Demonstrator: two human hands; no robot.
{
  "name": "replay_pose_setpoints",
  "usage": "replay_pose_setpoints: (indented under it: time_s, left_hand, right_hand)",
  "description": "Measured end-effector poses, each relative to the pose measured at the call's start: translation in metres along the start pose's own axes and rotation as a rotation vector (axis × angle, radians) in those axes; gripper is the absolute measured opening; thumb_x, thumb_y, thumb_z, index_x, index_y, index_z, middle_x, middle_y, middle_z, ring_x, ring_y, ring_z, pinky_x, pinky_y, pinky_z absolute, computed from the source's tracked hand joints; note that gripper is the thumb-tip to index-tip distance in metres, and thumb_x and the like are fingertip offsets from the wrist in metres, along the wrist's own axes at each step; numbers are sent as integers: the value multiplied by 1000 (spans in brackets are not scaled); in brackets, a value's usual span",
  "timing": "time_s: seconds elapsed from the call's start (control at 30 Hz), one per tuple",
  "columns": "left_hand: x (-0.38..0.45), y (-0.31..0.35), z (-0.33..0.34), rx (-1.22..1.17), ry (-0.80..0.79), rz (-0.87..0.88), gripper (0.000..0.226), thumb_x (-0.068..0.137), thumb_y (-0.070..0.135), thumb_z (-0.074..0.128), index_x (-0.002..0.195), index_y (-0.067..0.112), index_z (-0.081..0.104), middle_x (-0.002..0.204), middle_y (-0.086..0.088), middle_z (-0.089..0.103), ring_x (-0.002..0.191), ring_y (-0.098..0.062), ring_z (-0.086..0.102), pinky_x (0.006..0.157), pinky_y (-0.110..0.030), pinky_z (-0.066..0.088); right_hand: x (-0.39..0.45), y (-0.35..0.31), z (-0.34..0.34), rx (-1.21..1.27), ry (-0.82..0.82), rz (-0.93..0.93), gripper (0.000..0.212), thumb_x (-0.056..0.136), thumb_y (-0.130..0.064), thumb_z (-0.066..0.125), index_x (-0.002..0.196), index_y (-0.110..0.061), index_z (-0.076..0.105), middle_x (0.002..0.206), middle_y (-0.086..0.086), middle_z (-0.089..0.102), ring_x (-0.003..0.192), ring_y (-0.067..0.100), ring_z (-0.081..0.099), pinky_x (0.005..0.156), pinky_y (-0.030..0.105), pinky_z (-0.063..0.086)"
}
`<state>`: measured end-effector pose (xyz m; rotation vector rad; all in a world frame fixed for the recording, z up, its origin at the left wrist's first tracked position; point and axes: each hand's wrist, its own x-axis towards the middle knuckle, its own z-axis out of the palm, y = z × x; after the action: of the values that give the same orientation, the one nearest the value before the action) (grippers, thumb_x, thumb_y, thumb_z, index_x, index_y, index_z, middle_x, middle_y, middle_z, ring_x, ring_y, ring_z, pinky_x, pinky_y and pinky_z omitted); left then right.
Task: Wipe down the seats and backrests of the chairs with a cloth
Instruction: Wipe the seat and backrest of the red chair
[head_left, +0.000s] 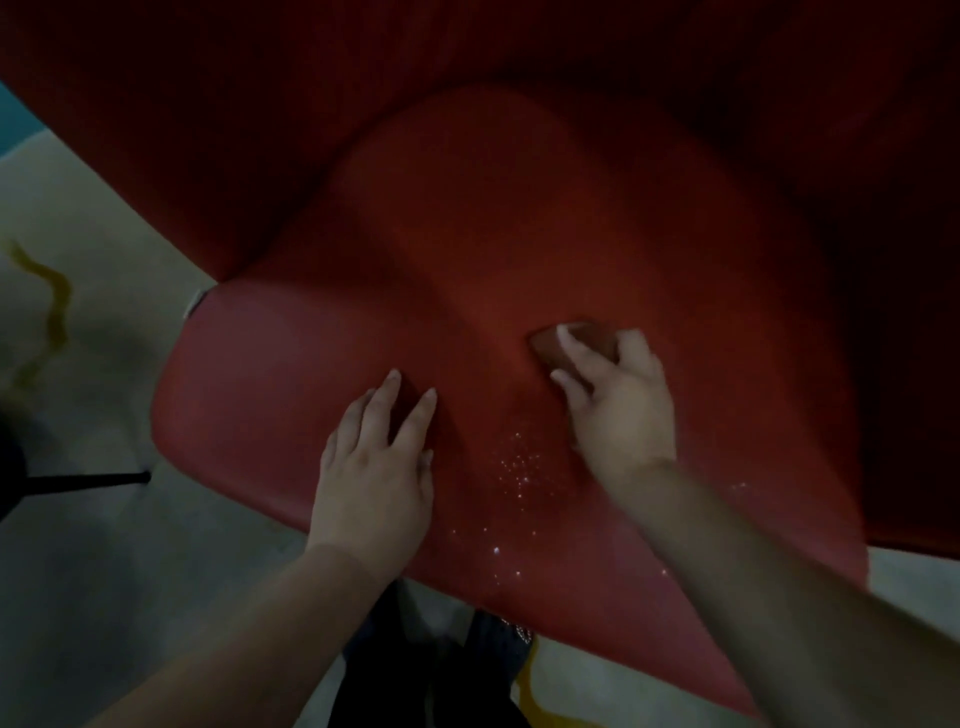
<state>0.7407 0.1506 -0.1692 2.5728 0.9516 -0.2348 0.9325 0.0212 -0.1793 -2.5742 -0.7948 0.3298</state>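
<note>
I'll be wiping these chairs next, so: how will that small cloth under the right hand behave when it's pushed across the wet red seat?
The cloth looks soft and probably bunches, since it sits wadded under the right hand. It likely glides easily: droplets glisten on the smooth seat. It seems light, held by fingertips alone.

The red seat (291, 364) under my hands is looking like smooth vinyl or leather-like upholstery, with a soft, low sheen. Fine droplets (524, 467) are glinting on it near the front edge, so the surface is showing wet there. The reddish cloth (550, 345) I am holding looks soft and matt. The pale floor (104, 545) is looking smooth and dull.
</note>
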Motion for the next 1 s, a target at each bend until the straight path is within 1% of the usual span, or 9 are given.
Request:
replay_pose_setpoints:
  time_s: [0.1, 0.17, 0.27, 0.37, 0.57, 0.67, 0.77, 0.9, 1.0]
  left_hand:
    - [0, 4, 3, 6, 14, 3, 56, 94, 27, 51, 148, 26, 34, 156, -9, 23, 140, -30, 22, 111, -49, 27]
    - [1, 3, 4, 18, 23, 17, 56, 93, 27, 51, 147, 25, 36, 155, -10, 25, 139, -31, 24, 110, -50, 27]
    - [2, -2, 6, 45, 35, 46, 58, 92, 28, 52, 147, 26, 35, 155, -10, 26, 138, -30, 25, 110, -50, 27]
    - [3, -7, 7, 69, 53, 91, 58, 91, 31, 52, 147, 25, 35, 154, -10, 27, 136, -30, 26, 108, -52, 29]
    - [4, -19, 5, 99, 36, 170, 60, 90, 37, 51, 147, 28, 34, 155, -10, 25, 136, -30, 23, 108, -52, 29]
    - [3, -28, 3, 120, 2, 242, 61, 90, 38, 50, 147, 28, 32, 157, -9, 21, 139, -29, 21, 109, -51, 27]
    - [4, -33, 0, 135, -17, 281, 60, 91, 37, 50, 148, 28, 32, 157, -9, 19, 139, -30, 20, 110, -51, 26]
    - [2, -34, -2, 128, -29, 296, 62, 89, 34, 54, 148, 26, 34, 157, -10, 21, 139, -31, 22, 108, -53, 30]
    - [-1, -39, -4, 143, -41, 329, 63, 89, 33, 55, 148, 26, 34, 157, -9, 21, 139, -31, 22, 108, -53, 30]
  right_hand:
    - [-46, -21, 10, 2, -87, -171, 45, 87, -34, 67, 130, -42, 58, 109, 1, 51, 94, 21, 50, 78, 40, 53]
    - [-53, -16, 8, -70, -70, -220, 45, 84, -32, 71, 127, -38, 62, 102, 5, 54, 86, 25, 52, 67, 41, 53]
    - [-45, 1, -1, -81, 69, -45, 43, 85, -27, 71, 126, -34, 64, 102, 11, 54, 87, 32, 52, 68, 45, 53]
    - [-54, -4, 5, -3, 173, 143, 43, 88, -24, 69, 129, -29, 62, 105, 12, 51, 92, 30, 51, 73, 46, 53]
    - [-95, -44, 31, 9, 121, 63, 44, 86, -27, 70, 129, -31, 62, 105, 14, 53, 90, 32, 53, 70, 45, 53]
    - [-96, -23, 25, -2, 252, 227, 43, 86, -23, 72, 128, -30, 64, 103, 16, 53, 90, 34, 52, 72, 46, 53]
    - [-103, -37, 33, 72, 324, 341, 44, 87, -22, 71, 129, -28, 62, 104, 14, 51, 91, 32, 52, 75, 44, 53]
    - [-118, -79, 55, 56, 170, 151, 44, 88, -28, 67, 132, -32, 60, 108, 13, 52, 91, 32, 53, 70, 43, 53]
    - [-126, -60, 48, 26, 221, 232, 44, 88, -28, 67, 131, -34, 60, 106, 15, 53, 91, 34, 52, 69, 45, 52]
